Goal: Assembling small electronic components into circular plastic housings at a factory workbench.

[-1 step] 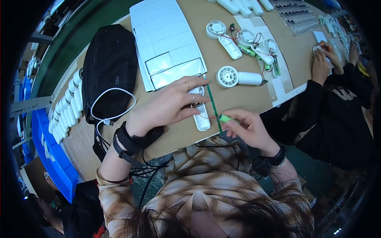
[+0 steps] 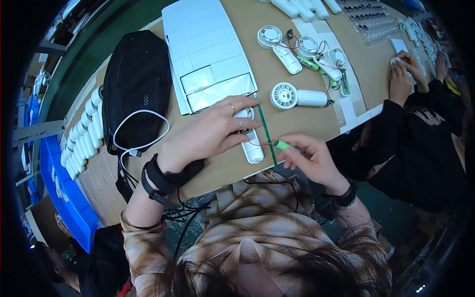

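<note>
slightly shifted, the battery point(image 2: 281, 145) pinched in my right fingers point(image 2: 307, 142) seems still wired to the casing point(image 2: 254, 154) under my left fingers point(image 2: 249, 123), whose grip i can't tell.

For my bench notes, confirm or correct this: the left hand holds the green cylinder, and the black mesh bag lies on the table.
Wrong hand: the head view shows the right hand holding the green cylinder. The black mesh bag lies on the table.

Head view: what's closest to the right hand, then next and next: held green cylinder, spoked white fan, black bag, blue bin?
1. Green cylinder, held in the right hand
2. Spoked white fan, beyond the hand
3. Black bag, to the left
4. Blue bin, at the far left
</note>
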`<state>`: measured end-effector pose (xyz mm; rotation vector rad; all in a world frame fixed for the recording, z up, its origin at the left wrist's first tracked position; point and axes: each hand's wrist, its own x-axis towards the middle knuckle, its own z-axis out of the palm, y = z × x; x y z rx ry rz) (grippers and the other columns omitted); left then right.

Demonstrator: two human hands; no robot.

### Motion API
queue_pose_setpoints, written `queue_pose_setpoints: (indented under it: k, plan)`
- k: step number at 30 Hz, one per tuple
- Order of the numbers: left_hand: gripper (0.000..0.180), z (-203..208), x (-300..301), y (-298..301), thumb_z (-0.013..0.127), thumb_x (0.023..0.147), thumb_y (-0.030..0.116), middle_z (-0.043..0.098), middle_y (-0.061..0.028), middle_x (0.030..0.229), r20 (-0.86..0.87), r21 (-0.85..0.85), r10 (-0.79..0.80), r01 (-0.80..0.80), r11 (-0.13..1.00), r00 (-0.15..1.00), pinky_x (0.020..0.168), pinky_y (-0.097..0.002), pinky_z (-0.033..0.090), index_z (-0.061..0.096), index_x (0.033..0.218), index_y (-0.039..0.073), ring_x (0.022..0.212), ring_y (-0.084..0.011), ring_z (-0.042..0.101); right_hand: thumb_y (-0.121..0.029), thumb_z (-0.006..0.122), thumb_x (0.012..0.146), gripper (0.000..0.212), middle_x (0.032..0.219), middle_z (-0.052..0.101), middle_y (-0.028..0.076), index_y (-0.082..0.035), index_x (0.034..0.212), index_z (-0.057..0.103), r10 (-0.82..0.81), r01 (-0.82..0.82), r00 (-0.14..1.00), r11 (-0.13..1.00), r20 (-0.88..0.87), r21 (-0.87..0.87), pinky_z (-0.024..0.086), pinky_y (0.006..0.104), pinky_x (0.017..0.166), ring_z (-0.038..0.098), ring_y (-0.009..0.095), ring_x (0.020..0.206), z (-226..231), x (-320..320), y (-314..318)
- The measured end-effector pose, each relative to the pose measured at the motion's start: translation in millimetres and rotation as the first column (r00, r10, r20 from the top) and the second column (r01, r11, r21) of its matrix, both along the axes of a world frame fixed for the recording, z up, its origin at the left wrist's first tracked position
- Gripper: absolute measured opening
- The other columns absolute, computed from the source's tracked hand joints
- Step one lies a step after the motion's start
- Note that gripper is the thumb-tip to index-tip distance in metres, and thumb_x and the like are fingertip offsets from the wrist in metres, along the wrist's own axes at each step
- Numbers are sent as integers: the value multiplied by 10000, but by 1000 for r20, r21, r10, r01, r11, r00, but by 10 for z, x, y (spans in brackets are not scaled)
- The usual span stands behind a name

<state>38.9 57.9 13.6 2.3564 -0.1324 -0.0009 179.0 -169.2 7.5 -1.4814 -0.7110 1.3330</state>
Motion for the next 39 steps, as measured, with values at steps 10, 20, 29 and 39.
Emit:
queue_pose_setpoints:
  k: [10, 20, 29, 39]
  plan:
    - [440, 135, -254, -192, 695, 739, 96, 504, -130, 1292, 13, 181, 110, -111, 977, 994, 958, -397, 423, 604, 1169, 104, 1148, -311, 504, -139, 496, 968, 293, 891, 625, 41, -16, 1231, 535, -66, 66, 997, 998, 43, 7, 474, 191, 647, 567, 58, 720, -35, 76, -8]
    - [364, -48, -310, -157, 694, 742, 66, 568, -107, 1205, 184, 91, 45, -62, 994, 982, 924, -402, 456, 613, 1097, 53, 1088, -294, 555, -106, 491, 963, 306, 903, 614, 33, -15, 1254, 514, -19, 18, 999, 999, 45, 30, 467, 188, 659, 552, 48, 748, -17, 90, 67]
    - [293, -135, -325, -183, 692, 748, 48, 579, -103, 1188, 200, 40, 75, -84, 996, 977, 969, -425, 428, 620, 1032, 44, 1119, -301, 544, -19, 556, 901, 250, 927, 627, 51, -2, 1148, 527, 52, -75, 941, 996, 335, 55, 478, 211, 669, 580, 67, 810, 107, 44, 66]
    - [235, -126, -312, -288, 656, 811, 144, 552, -114, 1161, 154, -18, 142, -141, 990, 978, 1071, -560, 258, 587, 1023, 71, 1243, -307, 442, -24, 595, 864, 218, 911, 612, 87, 2, 1079, 575, 63, -138, 854, 985, 517, 108, 494, 254, 644, 611, 154, 777, 154, -159, 204]
